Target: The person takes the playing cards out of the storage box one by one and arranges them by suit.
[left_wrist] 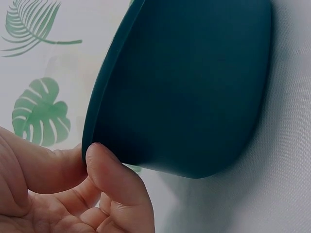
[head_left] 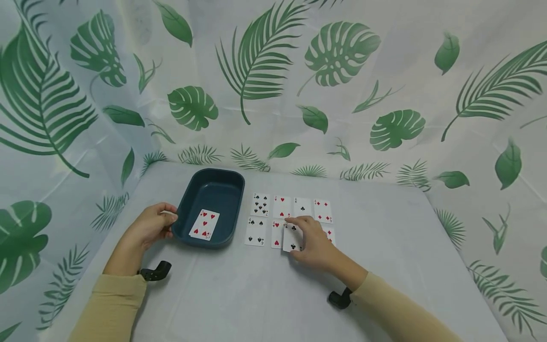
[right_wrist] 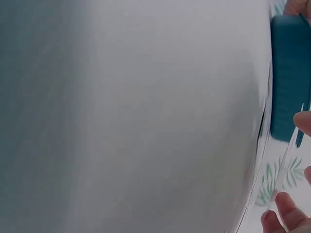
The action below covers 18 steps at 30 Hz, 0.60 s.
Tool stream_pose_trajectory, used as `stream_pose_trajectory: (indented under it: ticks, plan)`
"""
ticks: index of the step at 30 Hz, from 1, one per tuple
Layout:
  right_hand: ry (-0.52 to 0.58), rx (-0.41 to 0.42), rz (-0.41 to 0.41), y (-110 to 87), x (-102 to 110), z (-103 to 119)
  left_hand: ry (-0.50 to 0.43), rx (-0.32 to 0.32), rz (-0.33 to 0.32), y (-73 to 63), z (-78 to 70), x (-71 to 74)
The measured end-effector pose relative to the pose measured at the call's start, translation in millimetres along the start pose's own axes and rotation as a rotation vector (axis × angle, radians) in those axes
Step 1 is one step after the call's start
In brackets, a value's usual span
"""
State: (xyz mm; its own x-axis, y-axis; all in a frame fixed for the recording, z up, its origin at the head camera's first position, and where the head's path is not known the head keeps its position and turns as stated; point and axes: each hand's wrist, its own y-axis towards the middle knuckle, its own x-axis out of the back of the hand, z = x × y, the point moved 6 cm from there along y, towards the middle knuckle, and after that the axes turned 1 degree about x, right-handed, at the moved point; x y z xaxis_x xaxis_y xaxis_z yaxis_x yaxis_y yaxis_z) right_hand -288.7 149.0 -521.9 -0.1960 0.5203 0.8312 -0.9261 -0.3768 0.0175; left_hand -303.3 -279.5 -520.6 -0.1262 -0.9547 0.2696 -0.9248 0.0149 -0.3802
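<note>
My left hand (head_left: pixel 153 224) pinches the near left rim of a dark teal tray (head_left: pixel 240 199), thumb and finger meeting on the rim in the left wrist view. A hearts playing card (head_left: pixel 205 224) lies face up inside it, toward the near end. Further right, my right hand (head_left: pixel 315 243) holds a clubs playing card (head_left: pixel 291 237) by its edges, tilted over the near row of laid-out cards. Edge-on, the same card (right_wrist: pixel 284 167) appears between the fingertips in the right wrist view. The held card and the hand partly cover a hearts card (head_left: pixel 277 235) and a diamonds card (head_left: pixel 329 233).
Two rows of face-up cards lie right of the tray on the white cloth (head_left: pixel 239 294). Spades (head_left: pixel 259 205), hearts (head_left: pixel 282 206), clubs (head_left: pixel 302 207) and diamonds (head_left: pixel 323 211) form the far row; another spades card (head_left: pixel 255 232) lies nearer. A leaf-patterned curtain (head_left: pixel 273 133) rises behind.
</note>
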Motion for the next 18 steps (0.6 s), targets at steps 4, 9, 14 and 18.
stream_pose_trajectory:
  ticks: [4, 9, 14, 18]
  plan:
    - [-0.067, -0.038, 0.015, -1.2, 3, -12, -0.003, -0.001, 0.001, 0.8, -0.7, 0.0]
    - [-0.121, -0.092, 0.049, -0.2, 4, -25, 0.003, 0.001, -0.004, 0.9, -0.7, -0.3]
    - [-0.155, -0.112, 0.062, 1.5, 4, -30, 0.001, 0.008, -0.011, 1.3, 0.3, -0.2]
    - [-0.17, -0.101, 0.055, 4.2, 6, -31, -0.011, 0.011, -0.014, 1.6, 1.1, -0.4]
